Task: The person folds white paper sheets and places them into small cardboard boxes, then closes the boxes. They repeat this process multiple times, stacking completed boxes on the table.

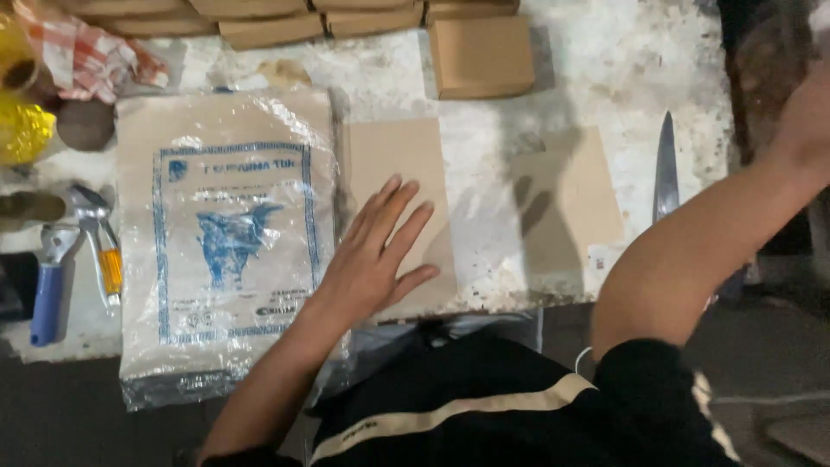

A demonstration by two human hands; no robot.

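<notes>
1. The right hand cannot be seen: the right forearm (pixel 692 251) rises from the near right and runs out past the right edge of the view, so whether its grip is apart or together I cannot tell.
2. The near end of the flat cardboard sheet (pixel 399 169) lies under the left hand (pixel 373 259), and a plastic-wrapped pack overlaps its left edge.
3. A second cardboard sheet (pixel 575 203) lies to the right, dimmed by the arm's shadow; its near edge is hard to make out.
4. The knife (pixel 666 169) shows only its blade, pointing far; the handle end is behind the forearm.
5. The left hand lies palm down on the first sheet near the middle of the desk (pixel 605 69), fingers spread and straight, pointing far and right; its grip is apart, pressing flat and clamped on nothing.
6. The left arm comes in from the near left across the corner of the plastic-wrapped pack (pixel 225 242), which hangs over the desk's near edge.
7. Left of the pack lie a blue-handled tool (pixel 47 290) and pliers (pixel 95 229) with an orange handle.
8. A folded brown box (pixel 482 56) sits on the far side, and a row of similar boxes (pixel 277 26) is cut off by the top edge.
9. A red checked cloth (pixel 86 56) is bunched at the far left.
</notes>
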